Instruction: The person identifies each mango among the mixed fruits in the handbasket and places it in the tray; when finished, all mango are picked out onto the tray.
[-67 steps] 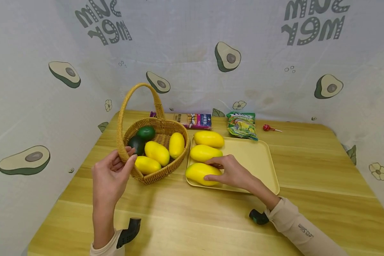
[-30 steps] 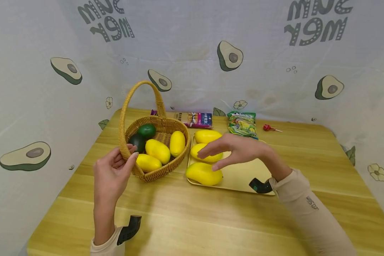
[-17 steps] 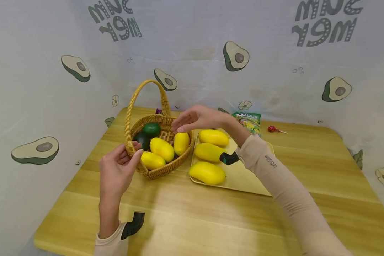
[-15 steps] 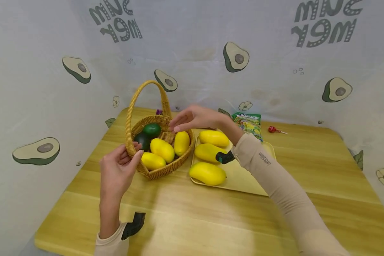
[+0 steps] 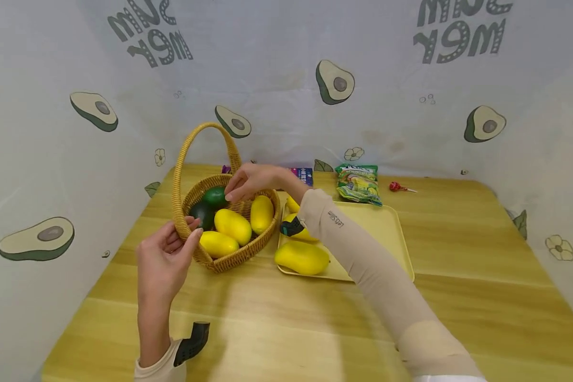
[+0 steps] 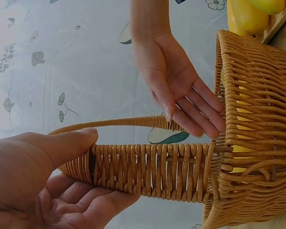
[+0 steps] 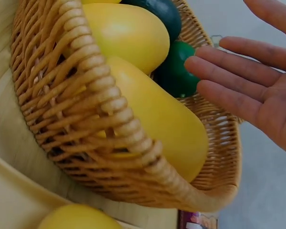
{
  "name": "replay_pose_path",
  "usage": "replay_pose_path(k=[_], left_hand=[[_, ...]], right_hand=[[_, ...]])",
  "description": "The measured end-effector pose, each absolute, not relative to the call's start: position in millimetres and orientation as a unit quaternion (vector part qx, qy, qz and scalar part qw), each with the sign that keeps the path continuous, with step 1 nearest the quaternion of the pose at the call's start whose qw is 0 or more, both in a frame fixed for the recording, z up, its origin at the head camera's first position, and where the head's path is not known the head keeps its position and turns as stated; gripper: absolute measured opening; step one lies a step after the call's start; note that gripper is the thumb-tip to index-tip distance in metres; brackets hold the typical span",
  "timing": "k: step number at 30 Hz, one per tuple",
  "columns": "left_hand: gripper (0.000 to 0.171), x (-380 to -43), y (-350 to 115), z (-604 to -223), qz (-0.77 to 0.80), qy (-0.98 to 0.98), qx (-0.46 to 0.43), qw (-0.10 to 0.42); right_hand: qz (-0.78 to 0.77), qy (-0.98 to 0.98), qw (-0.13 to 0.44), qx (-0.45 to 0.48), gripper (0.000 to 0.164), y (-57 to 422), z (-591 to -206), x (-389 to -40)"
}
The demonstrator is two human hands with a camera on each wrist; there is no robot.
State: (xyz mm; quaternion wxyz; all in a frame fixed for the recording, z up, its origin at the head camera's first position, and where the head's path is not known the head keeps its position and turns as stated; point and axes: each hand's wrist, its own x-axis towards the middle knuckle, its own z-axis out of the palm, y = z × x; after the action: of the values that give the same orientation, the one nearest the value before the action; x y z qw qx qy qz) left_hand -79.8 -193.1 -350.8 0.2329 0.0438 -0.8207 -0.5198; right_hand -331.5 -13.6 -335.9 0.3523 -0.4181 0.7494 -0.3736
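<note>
Left of the frame's centre, the left hand (image 5: pixel 164 260) is gripping the handle (image 5: pixel 178 180) of a wicker basket (image 5: pixel 242 259), thumb and fingers wrapping it. The right hand (image 5: pixel 258 178) is hovering over the basket, fingers nearly straight and holding nothing, just beside the upper green fruit (image 5: pixel 214 197); the views are not settling whether they are touching. A darker fruit (image 5: pixel 201 213) and three yellow fruits (image 5: pixel 233 226) are sharing the basket. Near centre, a tray (image 5: pixel 387 228) is bearing more mangoes (image 5: pixel 301 258).

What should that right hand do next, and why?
Maybe the right hand should close gently round the brighter green fruit: its empty fingers stretch right up to it, while the left hand holds the basket handle.
</note>
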Motion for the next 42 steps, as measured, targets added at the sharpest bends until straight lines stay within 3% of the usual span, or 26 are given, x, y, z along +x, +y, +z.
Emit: replay_pose_path(k=[14, 42], left_hand=[[0.028, -74.3, -195.6, -351.4, -0.516, -0.819, 0.053, 0.245], [0.03, -81.1, -190.7, -353.3, -0.506, -0.827, 0.043, 0.242]], right_hand=[[-0.34, 0.774, 0.36, -0.395, 0.04, -42.7, -348.0, -331.7], [-0.267, 0.798, 0.415, -0.347, 0.06, -66.7, -357.8, -335.7]])
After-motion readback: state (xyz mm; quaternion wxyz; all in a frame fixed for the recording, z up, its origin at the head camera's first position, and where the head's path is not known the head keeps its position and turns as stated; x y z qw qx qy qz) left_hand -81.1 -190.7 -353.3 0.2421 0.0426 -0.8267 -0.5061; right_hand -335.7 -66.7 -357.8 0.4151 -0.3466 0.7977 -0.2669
